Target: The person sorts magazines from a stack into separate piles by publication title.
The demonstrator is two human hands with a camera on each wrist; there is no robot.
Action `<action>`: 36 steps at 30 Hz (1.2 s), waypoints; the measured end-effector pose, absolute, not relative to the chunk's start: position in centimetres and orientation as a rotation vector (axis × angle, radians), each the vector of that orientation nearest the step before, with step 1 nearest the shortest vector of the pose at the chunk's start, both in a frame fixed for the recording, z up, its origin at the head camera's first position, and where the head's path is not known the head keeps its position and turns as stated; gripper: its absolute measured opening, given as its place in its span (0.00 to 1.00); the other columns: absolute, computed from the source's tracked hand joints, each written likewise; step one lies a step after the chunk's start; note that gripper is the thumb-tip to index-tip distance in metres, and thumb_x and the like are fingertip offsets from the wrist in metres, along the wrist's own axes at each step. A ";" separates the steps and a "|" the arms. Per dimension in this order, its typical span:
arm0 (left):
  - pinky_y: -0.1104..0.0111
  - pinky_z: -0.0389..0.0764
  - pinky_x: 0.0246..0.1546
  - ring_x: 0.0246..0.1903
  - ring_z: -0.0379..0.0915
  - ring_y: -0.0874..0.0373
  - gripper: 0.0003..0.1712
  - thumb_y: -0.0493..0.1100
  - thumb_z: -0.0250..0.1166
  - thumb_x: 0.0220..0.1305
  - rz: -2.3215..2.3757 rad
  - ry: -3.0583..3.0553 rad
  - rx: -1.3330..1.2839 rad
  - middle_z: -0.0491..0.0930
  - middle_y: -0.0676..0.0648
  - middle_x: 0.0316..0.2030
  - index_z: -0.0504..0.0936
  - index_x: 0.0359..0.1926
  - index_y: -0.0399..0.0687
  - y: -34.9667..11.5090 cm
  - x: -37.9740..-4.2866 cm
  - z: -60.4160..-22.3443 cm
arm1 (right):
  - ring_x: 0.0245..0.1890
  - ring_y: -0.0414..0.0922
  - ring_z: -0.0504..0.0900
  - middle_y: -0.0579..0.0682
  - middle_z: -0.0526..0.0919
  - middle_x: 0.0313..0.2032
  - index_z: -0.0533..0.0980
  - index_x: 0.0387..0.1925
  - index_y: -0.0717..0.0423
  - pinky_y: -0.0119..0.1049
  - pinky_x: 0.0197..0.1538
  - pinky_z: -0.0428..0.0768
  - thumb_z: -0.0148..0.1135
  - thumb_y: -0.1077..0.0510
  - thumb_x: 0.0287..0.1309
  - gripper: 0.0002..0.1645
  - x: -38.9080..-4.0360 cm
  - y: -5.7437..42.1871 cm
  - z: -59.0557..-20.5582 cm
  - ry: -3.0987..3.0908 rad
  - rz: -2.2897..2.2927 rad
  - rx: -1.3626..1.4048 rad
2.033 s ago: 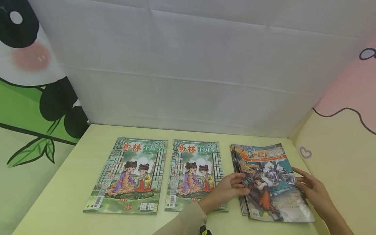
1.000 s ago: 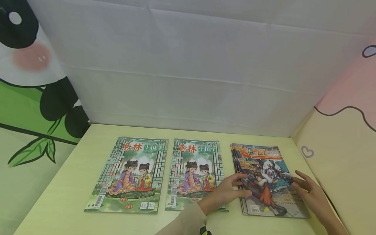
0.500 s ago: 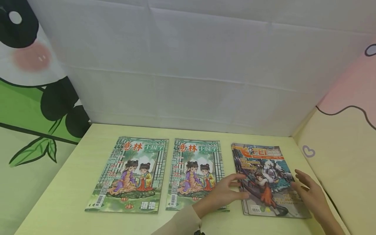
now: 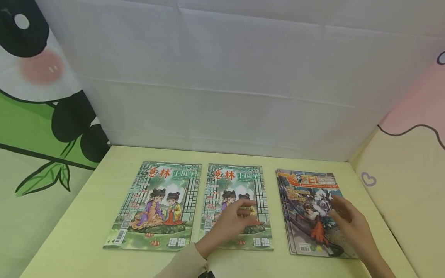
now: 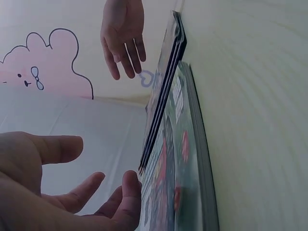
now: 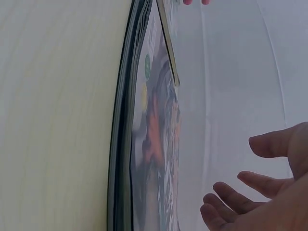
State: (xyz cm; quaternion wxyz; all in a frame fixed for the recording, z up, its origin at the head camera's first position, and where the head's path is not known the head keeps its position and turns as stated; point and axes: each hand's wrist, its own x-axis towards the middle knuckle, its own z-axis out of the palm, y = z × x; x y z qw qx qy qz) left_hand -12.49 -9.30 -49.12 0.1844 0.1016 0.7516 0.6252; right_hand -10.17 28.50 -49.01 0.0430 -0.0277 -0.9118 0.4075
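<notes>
Three piles of magazines lie in a row on the pale yellow table. The left magazine pile and the middle magazine pile have matching green covers with two cartoon figures. The right magazine pile has a darker cover with an orange title, its left edges slightly fanned. My left hand hovers over the middle pile, fingers loosely bent, holding nothing. Over the right side of the dark pile is my right hand, raised clear of it and holding nothing. Both wrist views show gaps between fingers and covers.
A white sheet hangs behind the table's back edge. On the left is a wall with a panda drawing; on the right, a pink and cream wall stands close to the dark pile.
Both hands have let go of the dark pile's sides. The left hand has moved left over the middle pile; the right has lifted and shifted left. The dark pile became more even earlier.
</notes>
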 end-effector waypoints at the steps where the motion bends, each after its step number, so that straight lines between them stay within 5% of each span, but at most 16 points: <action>1: 0.47 0.88 0.58 0.66 0.79 0.39 0.27 0.43 0.71 0.78 1.759 2.126 0.280 0.81 0.39 0.68 0.80 0.73 0.43 -10.0 -12.5 -49.1 | 0.53 0.11 0.67 0.75 0.76 0.71 0.67 0.80 0.67 0.08 0.52 0.70 0.64 0.59 0.82 0.34 -10.2 28.0 -48.9 -2.779 1.248 -0.065; 4: 0.48 0.89 0.57 0.67 0.79 0.37 0.28 0.42 0.70 0.79 1.779 2.153 0.268 0.81 0.36 0.67 0.79 0.74 0.41 -11.9 -12.6 -49.1 | 0.55 0.20 0.75 0.73 0.79 0.69 0.69 0.79 0.66 0.11 0.51 0.72 0.65 0.60 0.81 0.33 -10.1 26.6 -48.6 -2.782 1.226 -0.025; 9: 0.51 0.91 0.51 0.65 0.79 0.35 0.27 0.39 0.70 0.78 1.822 2.216 0.198 0.81 0.32 0.66 0.79 0.73 0.39 -14.6 -12.7 -48.7 | 0.61 0.54 0.85 0.70 0.80 0.69 0.69 0.80 0.64 0.18 0.52 0.78 0.66 0.59 0.81 0.34 -10.4 24.4 -48.1 -2.814 1.264 0.025; 15: 0.48 0.90 0.54 0.65 0.80 0.34 0.27 0.38 0.71 0.77 1.811 2.311 0.115 0.81 0.33 0.68 0.79 0.72 0.39 -16.8 -12.9 -48.5 | 0.62 0.47 0.84 0.66 0.81 0.69 0.68 0.81 0.61 0.21 0.54 0.81 0.66 0.62 0.80 0.34 -10.3 22.8 -47.6 -2.801 1.383 0.012; 21: 0.42 0.88 0.58 0.66 0.79 0.32 0.27 0.38 0.72 0.77 1.767 2.420 0.020 0.80 0.33 0.69 0.80 0.72 0.39 -18.7 -12.4 -48.6 | 0.66 0.65 0.82 0.66 0.80 0.71 0.64 0.84 0.60 0.26 0.51 0.84 0.66 0.62 0.80 0.39 -10.2 21.2 -47.3 -2.830 1.445 0.032; 27: 0.39 0.85 0.62 0.68 0.77 0.32 0.31 0.41 0.73 0.76 1.700 2.451 -0.023 0.80 0.31 0.69 0.78 0.75 0.41 -20.0 -11.8 -48.3 | 0.72 0.65 0.78 0.65 0.78 0.73 0.63 0.85 0.57 0.24 0.60 0.79 0.67 0.62 0.79 0.41 -10.4 19.3 -47.4 -2.863 1.641 0.055; 36: 0.30 0.72 0.71 0.75 0.67 0.23 0.37 0.44 0.72 0.77 1.625 2.358 0.021 0.69 0.23 0.76 0.71 0.80 0.38 -19.8 -11.8 -47.1 | 0.68 0.64 0.81 0.72 0.75 0.72 0.58 0.85 0.67 0.41 0.59 0.88 0.66 0.63 0.79 0.43 -10.4 16.6 -48.5 -2.843 1.952 0.026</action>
